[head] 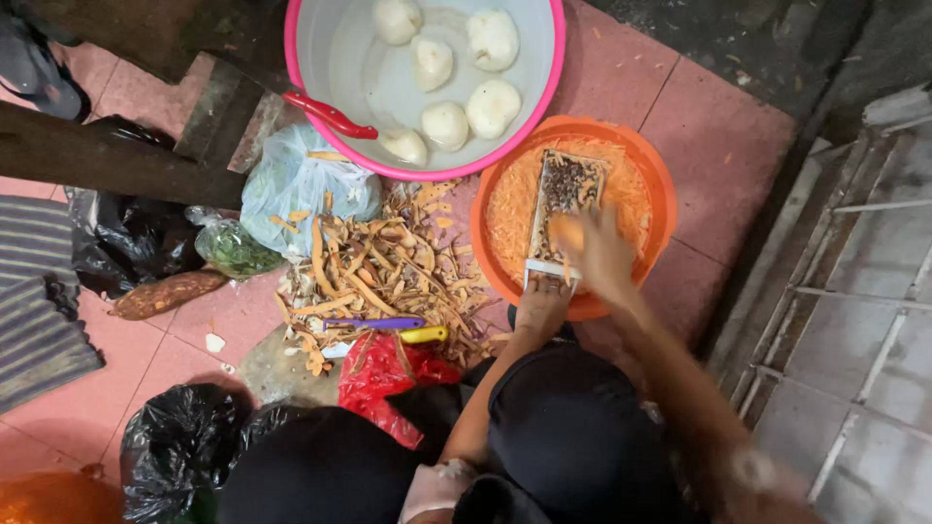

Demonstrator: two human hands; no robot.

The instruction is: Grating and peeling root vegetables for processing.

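Observation:
A flat metal grater (563, 209) leans in an orange basin (660, 184) filled with orange shreds. My left hand (541, 299) grips the grater's lower end at the basin's near rim. My right hand (600, 250), blurred, presses a small orange piece of vegetable (568, 233) against the grater face. A pink-rimmed white basin (320, 58) with water and several peeled pale tubers (492, 105) stands just beyond.
A heap of orange peelings (383, 267) lies left of the orange basin, with a purple peeler (374, 323) and a yellow-handled tool (424, 335). An unpeeled tuber (165, 294), plastic bags of greens (291, 189), black bags (180, 442) and a red bag (383, 374) sit around. A tiled drop lies right.

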